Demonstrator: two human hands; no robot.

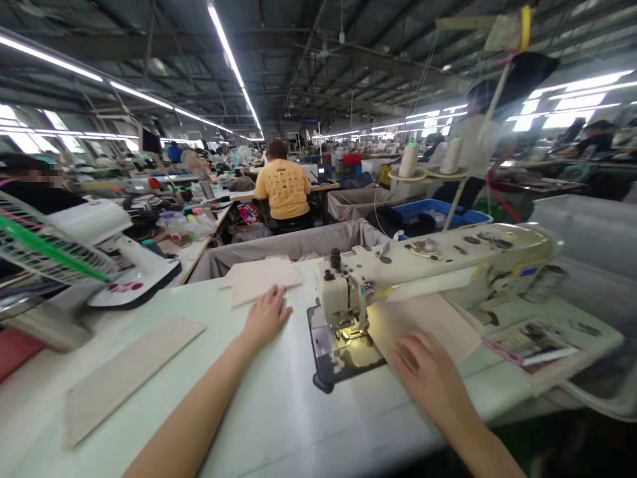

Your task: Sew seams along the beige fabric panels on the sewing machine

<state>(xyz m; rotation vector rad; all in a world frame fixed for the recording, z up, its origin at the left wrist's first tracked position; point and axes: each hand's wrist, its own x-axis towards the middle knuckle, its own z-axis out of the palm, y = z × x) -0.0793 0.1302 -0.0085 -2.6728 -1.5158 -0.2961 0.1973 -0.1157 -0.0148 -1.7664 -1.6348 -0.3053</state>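
My left hand (266, 317) lies with its fingers spread at the near edge of a small pile of cream fabric pieces (261, 275), left of the sewing machine (343, 295). To the right of the needle, my right hand (426, 366) is slightly blurred, its thumb and fingers curled together at the near edge of a beige fabric piece (435, 322). That piece lies flat under the machine arm, one corner close to the lit presser foot (352, 333). A long folded fabric strip (132, 375) rests on the table further left, apart from both hands.
A white fan (134, 265) stands at the table's left. Thread cones (409, 160) are behind the machine. A tray of small tools (535, 345) sits at right. Beyond the table are a grey cloth-lined bin (298, 240), a blue crate (438, 211) and a seated person in yellow (283, 189).
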